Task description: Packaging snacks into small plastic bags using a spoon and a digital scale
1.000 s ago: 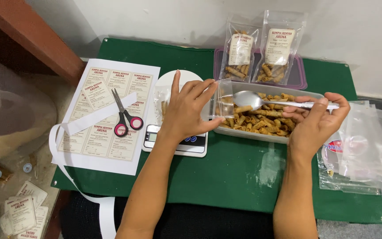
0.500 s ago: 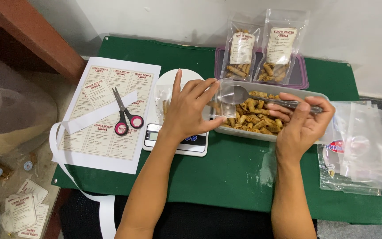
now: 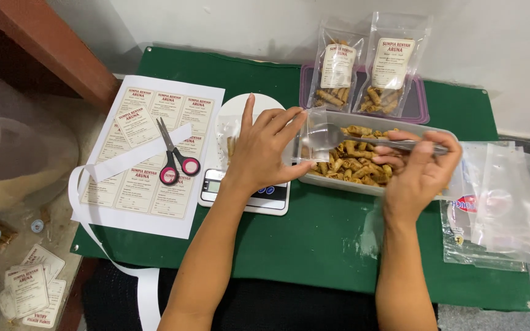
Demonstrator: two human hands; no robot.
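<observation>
A clear plastic container (image 3: pixel 443 138) holds several small fried snack rolls (image 3: pixel 354 168). My left hand (image 3: pixel 265 153) grips the container's left end, thumb on the near rim and fingers over the far corner. My right hand (image 3: pixel 421 171) holds a metal spoon (image 3: pixel 323 135) by the handle. The spoon's bowl is down inside the container's left end, close to my left fingers. Under my left hand, a white kitchen scale (image 3: pixel 243 199) carries a clear pouch (image 3: pixel 231 144) with a few rolls in it.
Everything sits on a green mat (image 3: pixel 314 245). Red-handled scissors (image 3: pixel 173 159) lie on a sheet of labels (image 3: pixel 148 190) at the left. Two filled, labelled pouches (image 3: pixel 363 76) stand on a purple tray (image 3: pixel 421 113) behind. Empty clear pouches (image 3: pixel 510 202) are stacked at the right.
My right hand has moved left and lowered the spoon from above the container's middle into its left end. My left hand has stayed on the container.
</observation>
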